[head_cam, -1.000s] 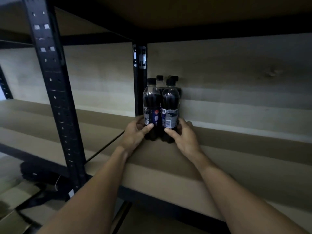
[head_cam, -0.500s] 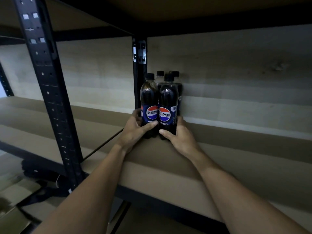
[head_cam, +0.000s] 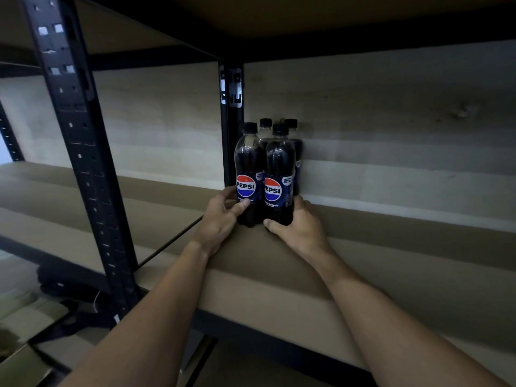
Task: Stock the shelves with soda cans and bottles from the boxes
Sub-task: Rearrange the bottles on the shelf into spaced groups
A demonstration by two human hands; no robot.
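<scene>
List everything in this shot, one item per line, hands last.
shelf board: one, brown, across the middle.
upper shelf: one, brown, overhead.
rear post: one, black, back centre.
front post: one, black, perforated, near left.
back wall: one, pale, behind the shelves.
cardboard: count unclear, tan, floor at lower left.
front-left bottle: one, dark cola, black cap, Pepsi label outward; upright on the shelf board beside the rear post.
front-right bottle: one, same look; right beside it.
rear bottles: two, black caps, directly behind the front pair.
left hand: one, grips the front-left bottle low down.
right hand: one, grips the front-right bottle's base.
</scene>
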